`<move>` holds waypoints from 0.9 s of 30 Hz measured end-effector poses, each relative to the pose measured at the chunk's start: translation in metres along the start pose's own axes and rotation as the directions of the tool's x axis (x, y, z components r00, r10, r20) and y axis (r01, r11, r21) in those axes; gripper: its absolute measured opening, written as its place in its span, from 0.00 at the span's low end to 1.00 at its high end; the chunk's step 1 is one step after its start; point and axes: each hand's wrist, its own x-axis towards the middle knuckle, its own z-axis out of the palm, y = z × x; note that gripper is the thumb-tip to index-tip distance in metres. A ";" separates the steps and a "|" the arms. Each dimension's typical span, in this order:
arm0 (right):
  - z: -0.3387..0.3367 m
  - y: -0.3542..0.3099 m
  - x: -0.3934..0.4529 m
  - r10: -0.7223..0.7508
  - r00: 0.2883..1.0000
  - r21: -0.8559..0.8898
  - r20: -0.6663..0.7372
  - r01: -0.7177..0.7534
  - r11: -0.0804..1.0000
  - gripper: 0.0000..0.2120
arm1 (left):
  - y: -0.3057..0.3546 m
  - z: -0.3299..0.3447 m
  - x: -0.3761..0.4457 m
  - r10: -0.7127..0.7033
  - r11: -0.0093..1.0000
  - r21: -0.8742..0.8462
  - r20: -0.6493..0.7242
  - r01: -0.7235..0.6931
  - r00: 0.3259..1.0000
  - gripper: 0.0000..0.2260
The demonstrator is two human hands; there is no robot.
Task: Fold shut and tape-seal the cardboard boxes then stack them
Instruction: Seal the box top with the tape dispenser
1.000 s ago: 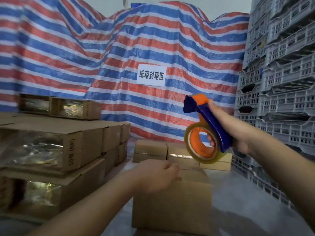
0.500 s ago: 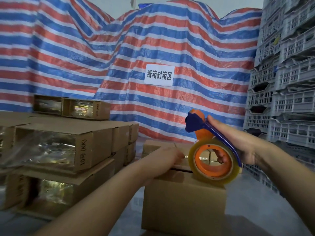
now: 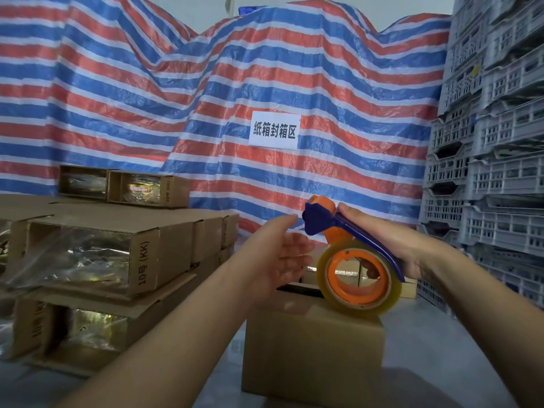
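Note:
A brown cardboard box (image 3: pixel 312 351) stands in front of me, with another box just showing beneath it. My right hand (image 3: pixel 391 245) grips the blue handle of a tape dispenser (image 3: pixel 353 260) whose orange core carries a clear tape roll; the roll rests on the box's top right side. My left hand (image 3: pixel 282 254) hovers over the box's left part with straight fingers, palm turned toward the dispenser, holding nothing. The box's top seam is mostly hidden behind the hand and the roll.
Stacks of taped cardboard boxes (image 3: pixel 117 251) fill the left side. More boxes (image 3: pixel 409 290) lie on the floor behind the dispenser. Grey plastic crates (image 3: pixel 494 172) tower on the right. A striped tarp (image 3: pixel 206 98) with a white sign (image 3: pixel 274 130) covers the back.
The tape dispenser came down from the air onto the box top. My left hand lifted off the box and opened, palm toward the roll.

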 end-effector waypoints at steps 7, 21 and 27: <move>0.000 -0.002 0.003 0.002 1.000 0.000 0.014 -0.002 1.000 0.36 | 0.002 0.001 0.002 0.027 0.998 -0.046 -0.080 -0.030 0.996 0.07; 0.010 -0.016 0.019 0.043 0.997 -0.094 0.060 -0.038 0.995 0.34 | -0.007 0.005 0.011 -0.003 0.997 -0.080 -0.248 -0.017 0.969 0.07; 0.016 -0.025 0.034 0.144 0.984 -0.157 0.101 -0.127 0.979 0.27 | -0.026 -0.009 0.014 -0.054 0.971 -0.239 -0.254 -0.008 0.966 0.03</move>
